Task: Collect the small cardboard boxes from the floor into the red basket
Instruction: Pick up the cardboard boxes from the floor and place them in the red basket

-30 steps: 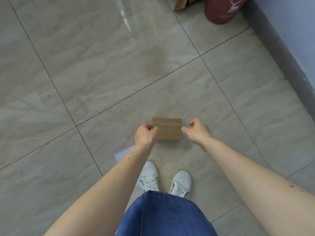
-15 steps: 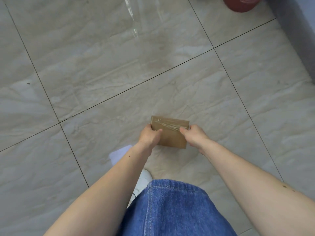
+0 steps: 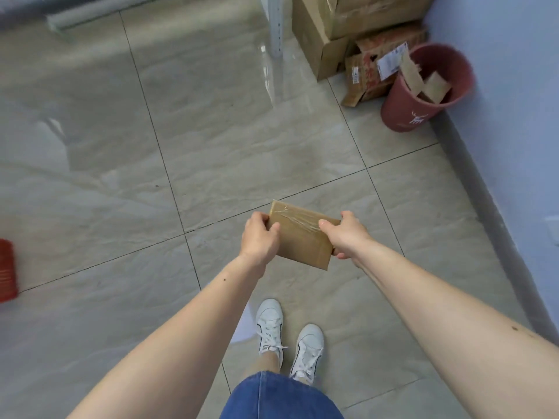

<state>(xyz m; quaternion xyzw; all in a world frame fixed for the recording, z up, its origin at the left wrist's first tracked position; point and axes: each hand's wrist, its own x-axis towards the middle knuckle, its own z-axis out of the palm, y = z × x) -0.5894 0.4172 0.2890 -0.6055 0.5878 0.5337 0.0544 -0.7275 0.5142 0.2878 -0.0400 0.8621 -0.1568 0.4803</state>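
**One small box held in two hands above the tiled floor**

Head view: one small cardboard box, flat and brown with clear tape across its top face, is held off the floor by two hands. The left hand grips its left edge, thumb on top and fingers curled beneath. The right hand grips its right edge the same way, thumb lying on the taped face.

Taking the box as the landmark: two white sneakers stand on the tiles below it, with a blue denim hem nearer the camera. Far to its left, at the frame's edge, a sliver of the red basket shows, well apart from the box. Up and to its right, against the blue wall, stands one dull-red bin with a white deer mark, holding a few cardboard scraps. Just left of that bin lies one flattened printed carton, and behind it two large cardboard boxes are stacked. One white post rises beside them.
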